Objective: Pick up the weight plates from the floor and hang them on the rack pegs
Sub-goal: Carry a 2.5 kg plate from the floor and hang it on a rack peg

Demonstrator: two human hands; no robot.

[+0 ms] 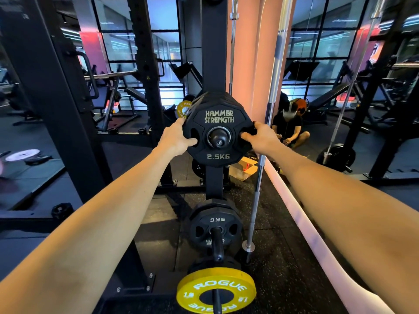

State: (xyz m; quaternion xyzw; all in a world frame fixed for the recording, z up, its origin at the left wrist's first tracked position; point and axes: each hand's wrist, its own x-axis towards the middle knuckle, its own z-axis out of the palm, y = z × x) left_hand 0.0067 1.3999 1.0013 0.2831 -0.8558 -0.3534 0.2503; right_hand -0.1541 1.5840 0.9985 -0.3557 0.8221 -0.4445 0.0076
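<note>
The left hand (175, 138) grips the left edge of the 2.5 kg plate (218, 132), thumb in its slot. The plate sits on the upper rack peg (218, 137), in front of other plates. The right hand (260, 138) grips the right edge likewise. Judged step: seating it; next, push it flush and let go. How deep it sits is hidden.

2.5kg plate (218, 137): black, upright, frontmost on top peg (219, 139)
5kg plate (215, 227): black, middle peg
yellow plate (216, 290): bottom peg
</note>
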